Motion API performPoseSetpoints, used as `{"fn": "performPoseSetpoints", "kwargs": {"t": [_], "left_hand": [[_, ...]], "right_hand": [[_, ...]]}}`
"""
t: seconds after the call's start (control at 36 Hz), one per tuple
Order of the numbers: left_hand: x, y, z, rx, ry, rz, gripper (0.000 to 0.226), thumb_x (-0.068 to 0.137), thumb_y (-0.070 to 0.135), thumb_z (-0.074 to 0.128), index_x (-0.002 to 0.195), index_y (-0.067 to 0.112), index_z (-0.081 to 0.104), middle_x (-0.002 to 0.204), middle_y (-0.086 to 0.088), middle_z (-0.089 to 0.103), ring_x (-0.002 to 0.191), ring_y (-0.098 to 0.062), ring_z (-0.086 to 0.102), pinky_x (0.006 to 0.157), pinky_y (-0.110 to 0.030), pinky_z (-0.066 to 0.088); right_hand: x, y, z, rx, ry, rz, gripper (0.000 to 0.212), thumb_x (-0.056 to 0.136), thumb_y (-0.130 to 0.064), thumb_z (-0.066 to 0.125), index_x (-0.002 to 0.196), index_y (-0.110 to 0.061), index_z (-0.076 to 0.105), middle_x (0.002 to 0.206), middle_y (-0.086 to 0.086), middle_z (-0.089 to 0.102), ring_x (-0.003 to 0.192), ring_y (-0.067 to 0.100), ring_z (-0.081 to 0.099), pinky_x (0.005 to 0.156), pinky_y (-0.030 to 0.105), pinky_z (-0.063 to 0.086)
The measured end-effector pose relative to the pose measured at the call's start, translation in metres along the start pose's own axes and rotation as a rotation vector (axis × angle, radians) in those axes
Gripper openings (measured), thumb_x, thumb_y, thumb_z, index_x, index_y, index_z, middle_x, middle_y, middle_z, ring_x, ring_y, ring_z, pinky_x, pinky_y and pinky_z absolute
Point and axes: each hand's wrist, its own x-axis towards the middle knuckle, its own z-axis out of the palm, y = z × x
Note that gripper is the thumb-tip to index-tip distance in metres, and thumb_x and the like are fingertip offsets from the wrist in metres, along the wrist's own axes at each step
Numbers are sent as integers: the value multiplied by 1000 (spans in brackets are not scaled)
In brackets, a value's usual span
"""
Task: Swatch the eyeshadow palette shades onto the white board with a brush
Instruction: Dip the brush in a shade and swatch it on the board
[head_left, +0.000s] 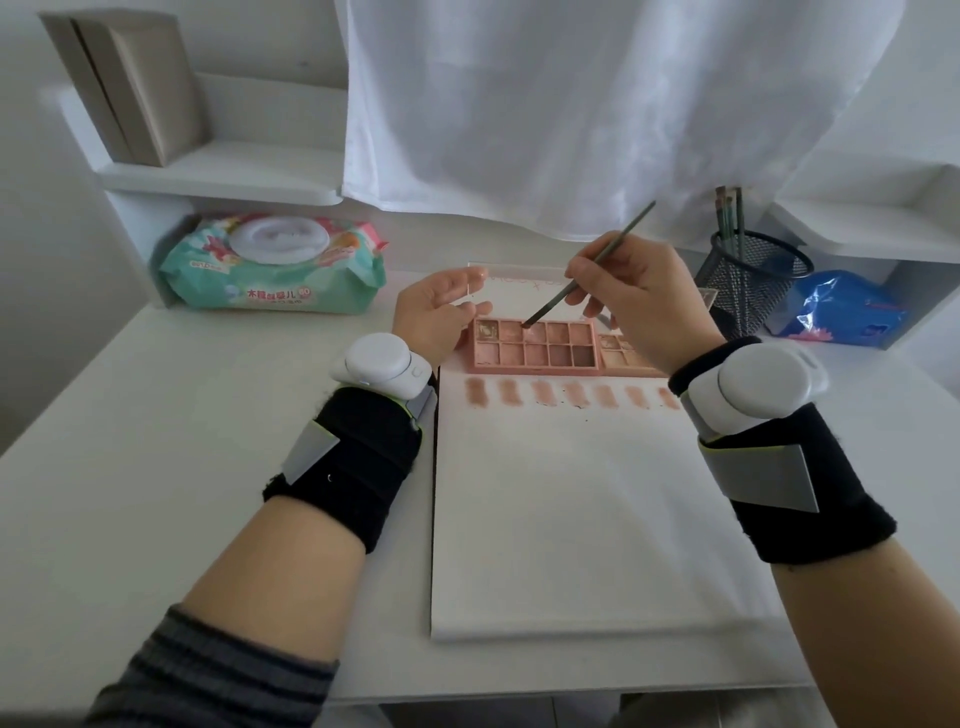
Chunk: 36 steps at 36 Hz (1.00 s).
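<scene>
R hand (631, 291) pinching brush (587, 270), tip in top-row pan of palette (535, 345). L hand (434, 312) steadying palette's lid, fingers loosely curled. Seven swatches (574, 393) on white board (571, 519).

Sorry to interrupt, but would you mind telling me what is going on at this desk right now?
A person is swatching eyeshadow. The right hand pinches a thin dark-handled brush, its tip dipped in an upper-row pan of the pink rectangular eyeshadow palette. The left hand holds the palette's clear lid by its left end. The palette lies on the white rectangular board, where a row of pinkish-brown swatches already runs just below it.
</scene>
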Motion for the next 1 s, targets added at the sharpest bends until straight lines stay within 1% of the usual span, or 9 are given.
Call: {"fn": "performPoseSetpoints", "kwargs": {"t": [0.25, 0.36, 0.47, 0.58, 0.69, 0.75, 0.81, 0.89, 1.0], "left_hand": [[2, -2, -1, 12, 15, 16, 34, 88, -18, 39, 115, -5, 56, 118, -10, 60, 117, -29, 57, 72, -16, 55], [2, -2, 0, 13, 17, 23, 35, 87, -20, 39, 115, -6, 56, 121, -14, 59, 119, -30, 55, 69, -16, 55], [2, -1, -1, 13, 9, 30, 37, 86, -21, 39, 116, -8, 54, 119, -13, 59, 118, -31, 56, 67, -14, 54], [2, -2, -1, -5, 0, 35, 38, 85, -22, 38, 115, -5, 55, 118, -13, 59, 119, -33, 55, 67, -15, 54], [1, -2, -2, -19, 1, 35, 38, 86, -21, 38, 116, -6, 54, 121, -16, 58, 119, -34, 54, 67, -15, 54], [1, -2, -1, -7, -6, 43, 37, 86, -21, 38, 117, -7, 54, 118, -13, 58, 119, -34, 54, 68, -15, 54], [1, -3, -1, 10, -11, 50, 37, 86, -21, 37, 118, -9, 53, 115, -10, 58, 120, -34, 53, 69, -15, 54], [1, -3, -1, 16, -3, 53, 37, 86, -21, 37, 118, -9, 52, 122, -16, 58, 119, -34, 54, 68, -14, 54], [1, -2, -1, -21, -1, 63, 37, 85, -22, 39, 110, -1, 54, 123, -18, 57, 118, -33, 54, 68, -15, 54]], "right_hand": [[1, -3, 10, -32, -20, -15, 14, 92, -16, 55, 79, -20, 58, 70, -3, 64, 55, 0, 54, 51, 8, 39], [2, -2, 16, -55, -17, -12, 16, 92, -16, 55, 77, -22, 58, 69, -4, 64, 58, 3, 57, 58, 18, 47], [0, -2, 19, -65, -36, 9, 16, 92, -18, 55, 77, -22, 59, 68, -5, 64, 60, 8, 58, 56, 16, 43], [-1, -3, 18, -68, -56, 10, 21, 92, -15, 54, 72, -23, 57, 65, -4, 63, 55, 0, 56, 53, 10, 39], [0, -4, 17, -91, -51, -1, 21, 92, -14, 54, 72, -21, 56, 64, -2, 62, 58, 7, 56, 55, 14, 42], [0, -4, 17, -83, -23, -17, 21, 92, -13, 53, 73, -22, 55, 65, -4, 61, 59, 4, 56, 59, 14, 45], [1, -4, 17, -55, 11, -38, 23, 92, -12, 53, 73, -24, 54, 65, -6, 60, 60, 3, 57, 66, 19, 49], [1, -2, 19, -76, 8, -38, 23, 92, -13, 54, 73, -26, 55, 67, -6, 62, 64, 9, 60, 71, 26, 51], [0, 0, 22, -124, -8, -37, 21, 92, -17, 54, 73, -28, 55, 67, -8, 63, 69, 15, 63, 76, 40, 53]]}}
